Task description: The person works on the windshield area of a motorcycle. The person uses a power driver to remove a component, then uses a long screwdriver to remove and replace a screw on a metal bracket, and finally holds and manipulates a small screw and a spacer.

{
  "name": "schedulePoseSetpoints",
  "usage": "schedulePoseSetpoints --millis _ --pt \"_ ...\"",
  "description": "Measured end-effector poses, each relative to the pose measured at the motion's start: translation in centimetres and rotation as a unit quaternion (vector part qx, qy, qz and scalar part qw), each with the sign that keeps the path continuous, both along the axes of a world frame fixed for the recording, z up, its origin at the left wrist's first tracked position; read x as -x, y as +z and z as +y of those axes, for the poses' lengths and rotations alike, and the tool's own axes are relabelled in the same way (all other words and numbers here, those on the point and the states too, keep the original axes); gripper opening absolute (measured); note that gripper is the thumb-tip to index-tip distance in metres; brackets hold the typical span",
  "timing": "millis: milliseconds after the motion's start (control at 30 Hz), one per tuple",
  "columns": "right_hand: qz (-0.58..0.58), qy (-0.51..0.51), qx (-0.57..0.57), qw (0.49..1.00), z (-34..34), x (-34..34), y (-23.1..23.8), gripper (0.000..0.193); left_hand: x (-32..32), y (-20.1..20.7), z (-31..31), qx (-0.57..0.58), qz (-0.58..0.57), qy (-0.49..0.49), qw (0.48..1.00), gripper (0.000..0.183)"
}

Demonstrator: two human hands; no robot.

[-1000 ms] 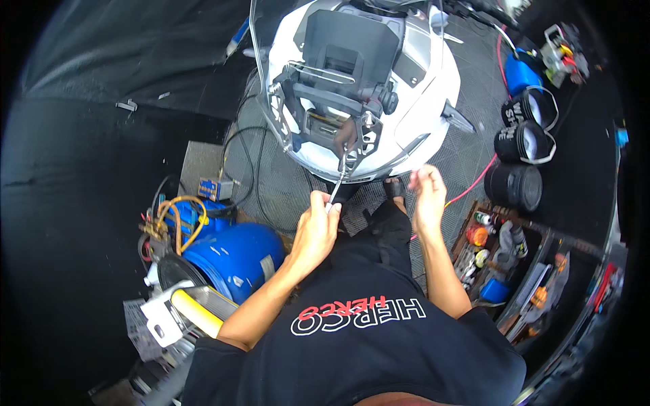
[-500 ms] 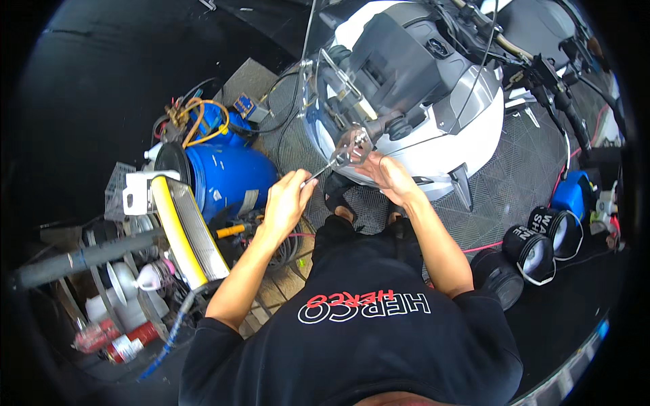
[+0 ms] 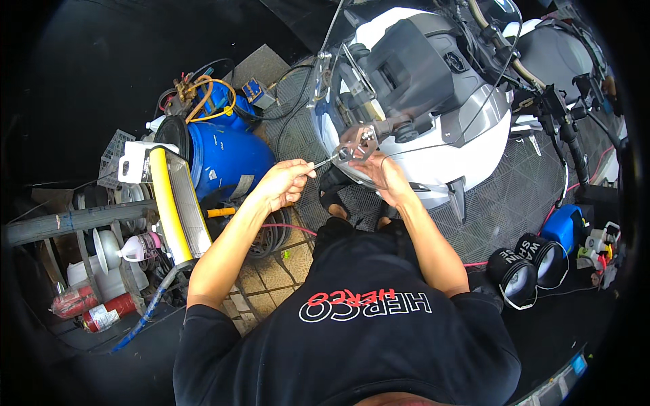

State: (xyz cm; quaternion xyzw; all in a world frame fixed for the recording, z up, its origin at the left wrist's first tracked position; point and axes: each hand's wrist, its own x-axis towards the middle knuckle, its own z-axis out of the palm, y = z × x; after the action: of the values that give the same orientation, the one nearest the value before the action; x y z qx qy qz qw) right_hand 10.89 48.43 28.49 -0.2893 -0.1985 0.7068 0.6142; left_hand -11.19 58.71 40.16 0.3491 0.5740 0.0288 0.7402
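My left hand (image 3: 288, 184) is closed around the handle of a slim metal wrench (image 3: 323, 163). The wrench's far end meets the edge of a dark metal bracket plate (image 3: 366, 139) with holes and bolts in it. Against the lower side of that bracket rests my right hand (image 3: 387, 179), its fingers stretched out and partly hidden behind the plate and the clear windscreen (image 3: 323, 125). Both stand at the front of a white and grey motorcycle (image 3: 467, 145), near a round black mount (image 3: 404, 130).
On the left are a blue drum (image 3: 233, 159), a yellow-edged rack part (image 3: 170, 206), a grey rail (image 3: 81, 222) and a red fire extinguisher (image 3: 112, 312). Black buckets (image 3: 511, 274) and a blue jug (image 3: 563, 229) stand at right. A thin cable (image 3: 467, 139) crosses the motorcycle.
My left hand has turned and shifted slightly, with the wrench still in it. My right hand's fingers have come in closer under the bracket. The whole view has shifted a little.
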Motion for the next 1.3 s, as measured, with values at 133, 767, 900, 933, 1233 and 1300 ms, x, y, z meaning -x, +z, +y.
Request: schedulePoseSetpoints --millis 133,767,900,933,1233,1300 --pt "0.003 -0.005 0.015 1.0 0.0 0.0 -0.7 0.035 -0.4 -0.6 -1.3 -0.409 0.068 -0.162 0.896 0.018" --pt "0.012 -0.012 0.017 1.0 0.0 0.2 -3.0 0.034 -1.5 -0.2 0.2 -0.526 0.149 -0.383 0.745 0.025" --pt "0.001 -0.012 0.018 1.0 0.0 0.3 -2.9 0.031 -2.0 0.1 0.2 -0.58 0.12 -0.419 0.688 0.026" --pt "0.001 -0.02 0.027 0.999 -0.1 0.3 -2.8 0.029 -2.1 0.3 0.8 -0.428 0.094 -0.339 0.833 0.025" --pt "-0.046 -0.013 -0.02 0.999 0.2 0.1 -1.3 0.021 -1.6 0.4 1.7 -0.066 0.052 -0.23 0.97 0.019" --pt "-0.048 -0.016 -0.008 0.999 0.0 0.2 -0.9 0.023 -1.3 0.3 1.1 -0.29 0.103 -0.356 0.882 0.015"
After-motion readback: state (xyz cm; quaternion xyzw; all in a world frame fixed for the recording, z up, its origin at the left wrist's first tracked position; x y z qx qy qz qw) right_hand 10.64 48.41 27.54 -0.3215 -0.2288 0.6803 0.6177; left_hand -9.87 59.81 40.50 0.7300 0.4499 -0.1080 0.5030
